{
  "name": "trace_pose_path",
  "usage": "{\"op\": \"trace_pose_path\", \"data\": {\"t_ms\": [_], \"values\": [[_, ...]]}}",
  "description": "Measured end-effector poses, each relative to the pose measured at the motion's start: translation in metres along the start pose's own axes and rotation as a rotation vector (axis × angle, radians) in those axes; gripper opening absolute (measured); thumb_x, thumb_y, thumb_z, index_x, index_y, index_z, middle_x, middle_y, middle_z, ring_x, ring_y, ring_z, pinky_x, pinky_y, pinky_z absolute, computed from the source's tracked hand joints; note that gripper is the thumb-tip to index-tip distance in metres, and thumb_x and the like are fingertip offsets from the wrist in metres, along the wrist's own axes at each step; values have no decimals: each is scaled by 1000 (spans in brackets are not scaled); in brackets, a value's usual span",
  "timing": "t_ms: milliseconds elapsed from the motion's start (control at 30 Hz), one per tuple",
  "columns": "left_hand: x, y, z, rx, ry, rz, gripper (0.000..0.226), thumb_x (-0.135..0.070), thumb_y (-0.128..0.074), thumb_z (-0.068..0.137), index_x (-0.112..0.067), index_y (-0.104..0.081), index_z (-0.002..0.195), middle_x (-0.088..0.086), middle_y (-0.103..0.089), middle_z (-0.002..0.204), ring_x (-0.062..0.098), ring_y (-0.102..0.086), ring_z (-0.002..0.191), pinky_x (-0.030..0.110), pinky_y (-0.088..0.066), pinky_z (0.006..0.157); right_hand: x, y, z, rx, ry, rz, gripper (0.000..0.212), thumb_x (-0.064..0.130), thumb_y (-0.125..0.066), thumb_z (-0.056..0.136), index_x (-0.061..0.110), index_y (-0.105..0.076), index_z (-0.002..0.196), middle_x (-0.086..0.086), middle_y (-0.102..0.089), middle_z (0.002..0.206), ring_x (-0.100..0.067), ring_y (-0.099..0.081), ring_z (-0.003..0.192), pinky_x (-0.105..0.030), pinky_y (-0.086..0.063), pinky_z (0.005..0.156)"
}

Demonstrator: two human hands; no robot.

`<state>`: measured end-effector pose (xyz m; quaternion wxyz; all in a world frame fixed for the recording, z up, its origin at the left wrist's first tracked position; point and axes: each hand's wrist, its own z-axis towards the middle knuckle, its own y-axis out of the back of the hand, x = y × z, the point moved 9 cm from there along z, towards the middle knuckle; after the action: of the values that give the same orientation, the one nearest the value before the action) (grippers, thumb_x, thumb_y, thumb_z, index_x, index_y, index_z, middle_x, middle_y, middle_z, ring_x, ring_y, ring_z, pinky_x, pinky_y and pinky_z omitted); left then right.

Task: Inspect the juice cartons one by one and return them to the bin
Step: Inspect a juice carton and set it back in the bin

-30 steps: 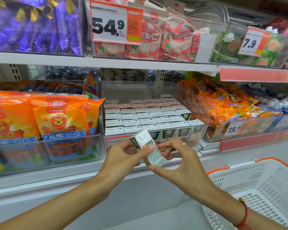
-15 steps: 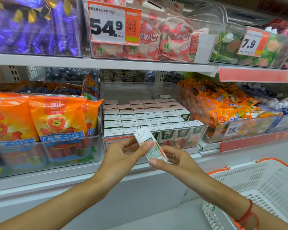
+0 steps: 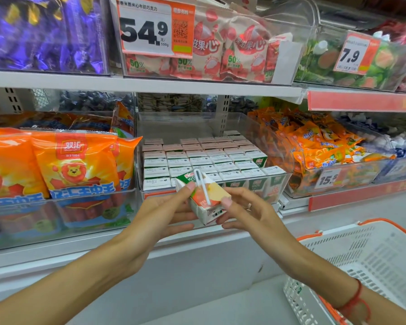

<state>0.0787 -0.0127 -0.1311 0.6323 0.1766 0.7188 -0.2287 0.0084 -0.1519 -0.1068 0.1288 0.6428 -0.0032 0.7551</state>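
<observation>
Both hands pinch juice carton (image 3: 203,198): left hand (image 3: 161,213), right hand (image 3: 250,211). Straw side up. Rotate slowly, check every face, light grip, above bin (image 3: 277,139).

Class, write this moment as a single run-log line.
stage: inspecting | item: juice carton, straw side up | left hand: holds carton | right hand: holds carton | bin: rows of cartons | return: not yet done

White basket (image 3: 370,261), orange sausage packs (image 3: 73,165)
</observation>
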Motion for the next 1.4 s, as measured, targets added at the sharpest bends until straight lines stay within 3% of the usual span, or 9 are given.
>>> {"op": "trace_pose_path", "data": {"t_ms": [200, 367, 567, 733, 867, 1067, 1233, 1300, 1400], "values": [[-2, 0, 1, 74, -8, 17, 24, -57, -64, 75, -42, -78, 88, -4, -77, 97, 9, -73, 91, 17, -56, 65, 3, 6, 2, 16, 4, -27, 36, 42, -63, 75, 27, -69, 107, 4, -75, 93, -8, -69, 87, -22, -55, 83], [-28, -4, -3, 65, -285, 247, 34, -42, -68, 77, -39, -67, 111, -17, -74, 104, 1, -69, 98, 12, -54, 79, 0, 11, 1, 1, -31, -140, 45, 68, -61, 77, 23, -63, 81, 7, -71, 91, -3, -65, 91, -10, -46, 78], [-48, -23, -18, 136, -531, 466, 42, -30, -70, 81, -48, -60, 117, -30, -66, 116, -7, -61, 110, 7, -46, 89, -2, 19, 3, -46, -22, -197, 51, 77, -49, 69, 28, -62, 63, -2, -68, 86, -14, -65, 97, -40, -45, 102], [-46, -17, -17, 97, -566, 524, 47, -22, -72, 85, -50, -58, 120, -32, -63, 120, -9, -58, 113, 4, -42, 90, 1, 13, 0, 40, 1, -171, 53, 68, -55, 75, 16, -60, 86, 3, -71, 99, -7, -63, 101, -24, -44, 96], [-38, -13, -12, 42, -540, 584, 48, -28, -69, 86, -51, -53, 124, -33, -60, 122, -9, -57, 114, 11, -46, 95, 15, 9, -6, -28, 172, -370, 27, 53, -48, 91, 35, -50, 111, 33, -66, 108, 11, -60, 104, -3, -40, 81], [-38, -14, -12, 67, -477, 458, 45, -34, -63, 85, -39, -54, 129, -29, -63, 122, -6, -59, 113, 13, -51, 87, 42, 11, -15, -133, 480, -545, 41, 35, -58, 93, 39, -47, 132, 20, -60, 126, 0, -60, 110, -22, -51, 91], [-41, -2, -6, 22, -346, 216, 51, -37, -64, 78, -41, -51, 127, -19, -71, 109, 7, -71, 89, 20, -55, 58, 30, -6, -13, 108, 474, -636, 69, 24, -63, 93, 30, -26, 152, 24, -29, 154, 2, -30, 140, -20, -30, 112], [-39, 2, -6, 4, -283, 178, 57, -44, -65, 74, -54, -44, 127, -16, -74, 102, 11, -73, 85, 19, -53, 54, 30, -5, -12, 109, 469, -605, 67, 25, -62, 93, 28, -29, 151, 22, -31, 154, 0, -33, 140, -25, -33, 113], [-31, 3, -4, -13, -191, 176, 52, -49, -64, 74, -49, -47, 123, -10, -77, 95, 13, -74, 81, 18, -51, 50, 29, -1, -9, 91, 403, -490, 59, 37, -61, 90, 33, -40, 145, 21, -47, 144, -3, -49, 129, -27, -41, 107]]}}
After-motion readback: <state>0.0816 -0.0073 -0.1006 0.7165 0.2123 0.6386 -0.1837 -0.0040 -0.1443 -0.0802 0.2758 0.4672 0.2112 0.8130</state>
